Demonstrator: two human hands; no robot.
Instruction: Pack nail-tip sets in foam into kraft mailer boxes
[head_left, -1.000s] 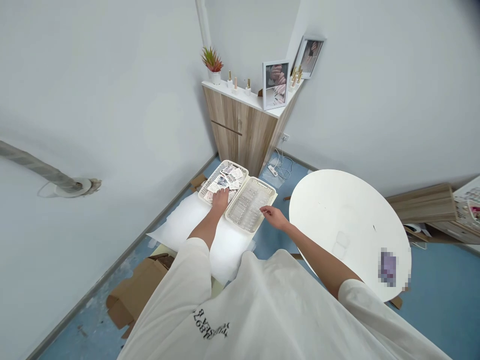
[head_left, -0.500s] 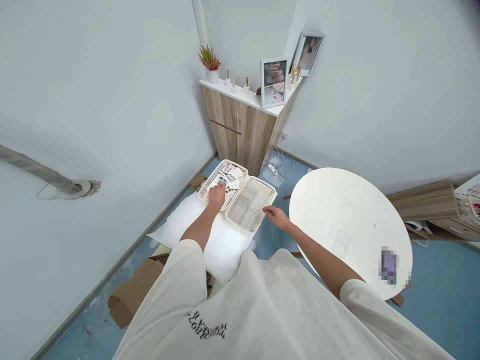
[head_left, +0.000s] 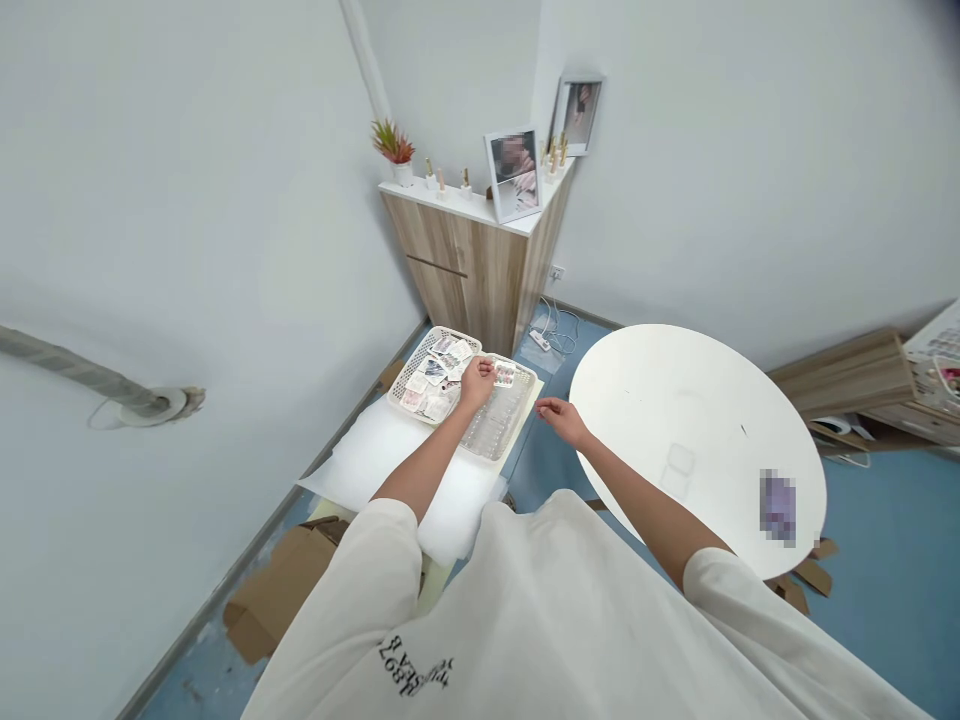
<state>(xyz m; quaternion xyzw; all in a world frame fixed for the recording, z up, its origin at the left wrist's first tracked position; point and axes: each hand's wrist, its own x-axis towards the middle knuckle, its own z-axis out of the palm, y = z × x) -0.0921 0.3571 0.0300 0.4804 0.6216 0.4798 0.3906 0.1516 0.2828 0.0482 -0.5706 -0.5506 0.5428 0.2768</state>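
Two white slotted baskets stand side by side on a white padded surface (head_left: pixel 375 455). The left basket (head_left: pixel 409 360) holds several small printed packets. The right basket (head_left: pixel 525 385) holds several clear plastic pieces. My left hand (head_left: pixel 478 381) hovers over the right basket, pinching a small packet (head_left: pixel 504 374) with red dots. My right hand (head_left: pixel 559 418) hangs just right of the right basket, fingers loosely curled, nothing visible in it.
A round white table (head_left: pixel 690 440) stands to the right. A wooden cabinet (head_left: pixel 465 265) in the corner carries a potted plant (head_left: pixel 394 150), small bottles and picture frames. Flattened cardboard (head_left: pixel 270 600) lies on the blue floor. Cables and a power strip (head_left: pixel 541 340) lie behind the baskets.
My left hand has lifted a packet out of the left basket and carried it right, over the right basket. My right hand has drifted slightly right, away from the basket.
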